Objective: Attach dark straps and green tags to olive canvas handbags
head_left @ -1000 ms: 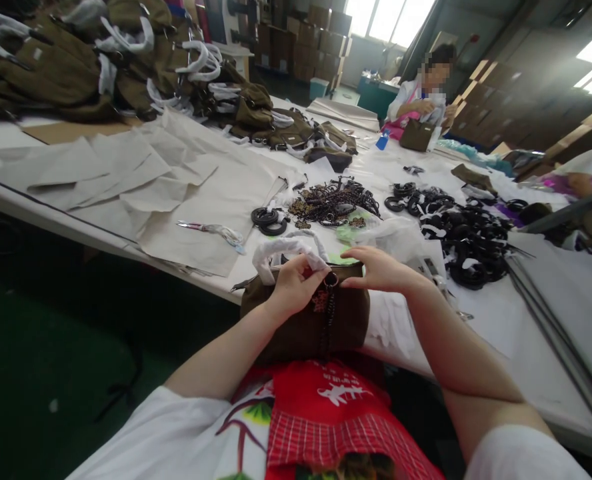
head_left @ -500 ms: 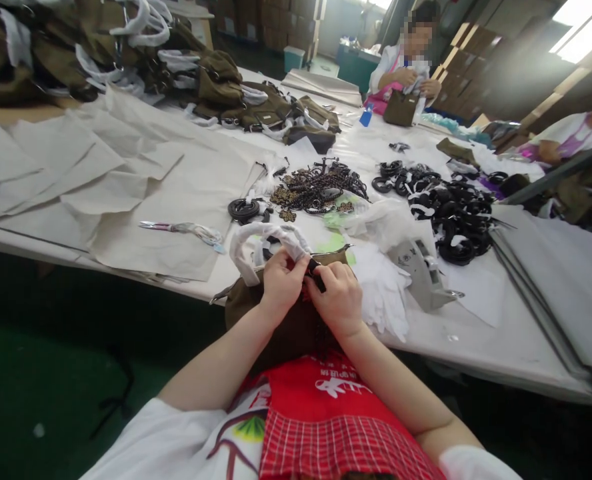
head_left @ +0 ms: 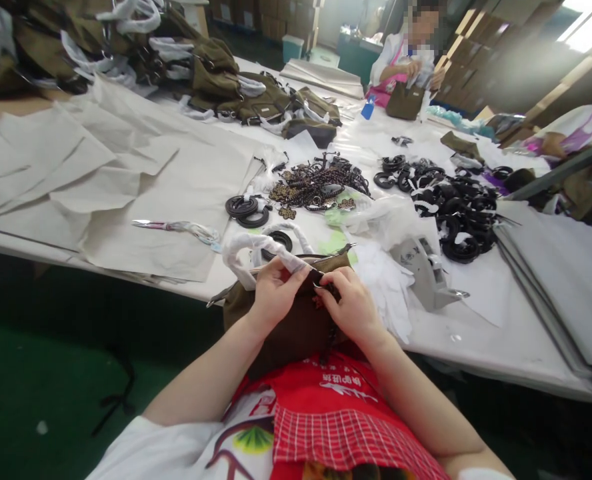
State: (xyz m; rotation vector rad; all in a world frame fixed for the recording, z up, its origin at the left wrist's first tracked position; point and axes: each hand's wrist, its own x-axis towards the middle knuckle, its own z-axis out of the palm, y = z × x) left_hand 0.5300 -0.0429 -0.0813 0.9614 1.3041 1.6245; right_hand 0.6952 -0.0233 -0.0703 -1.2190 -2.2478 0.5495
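Now your right hand point(head_left: 353, 308) has joined your left hand point(head_left: 275, 293), both grips pinching the charm ring point(head_left: 325, 288) on the brown bag point(head_left: 296, 327) at the desk point(head_left: 476, 333) edge.

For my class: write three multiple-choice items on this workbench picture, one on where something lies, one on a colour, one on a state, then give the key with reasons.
1. Where do the scissors lie?
A. on the grey paper sheets left of the hands
B. inside the bag
C. on the floor

2. What colour is the bag that both hands work on?
A. bright blue
B. dark brown
C. yellow

3. What is the state of the person's left hand and right hand?
A. both resting flat on the table
B. both pinching at the bag's top edge
C. both raised in the air

Key: 1 A, the scissors rest on the paper sheets; 2 B, the fabric is dark brown; 3 B, the fingers of both hands meet at the small ring on the bag's top edge.
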